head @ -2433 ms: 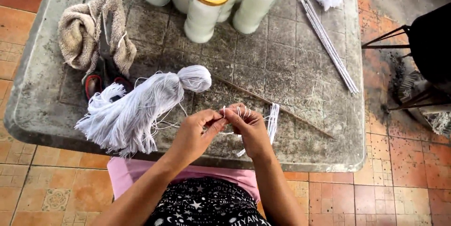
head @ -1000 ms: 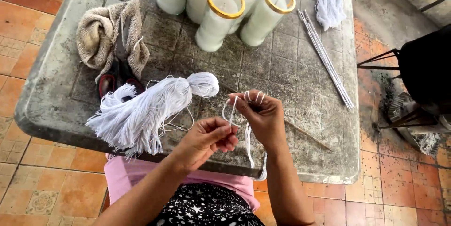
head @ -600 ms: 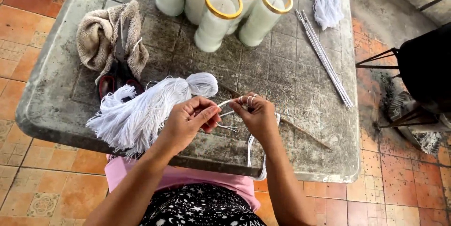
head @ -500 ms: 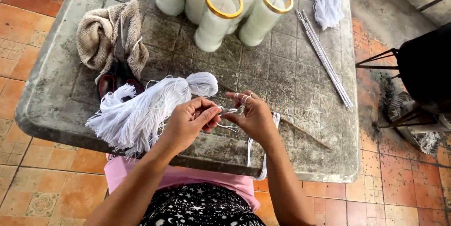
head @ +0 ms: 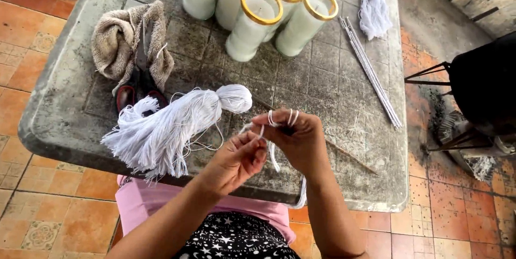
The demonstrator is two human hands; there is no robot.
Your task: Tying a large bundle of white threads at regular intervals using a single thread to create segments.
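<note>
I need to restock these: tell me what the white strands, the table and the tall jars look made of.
Strands in both hands: matte white cotton-like string, soft and limp like the bundle. Table: rough grey concrete or stone, pitted and stained. Jars: apparently glass filled with white wax, with gold-coloured rims.

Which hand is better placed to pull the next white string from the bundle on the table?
Probably the left hand: it is nearer the string bundle, which lies to its left. The right hand has white string looped over its fingers.

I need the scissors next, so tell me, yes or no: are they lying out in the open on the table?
No, the scissors lie partly tucked under the beige cloth, only their dark handles showing.
</note>
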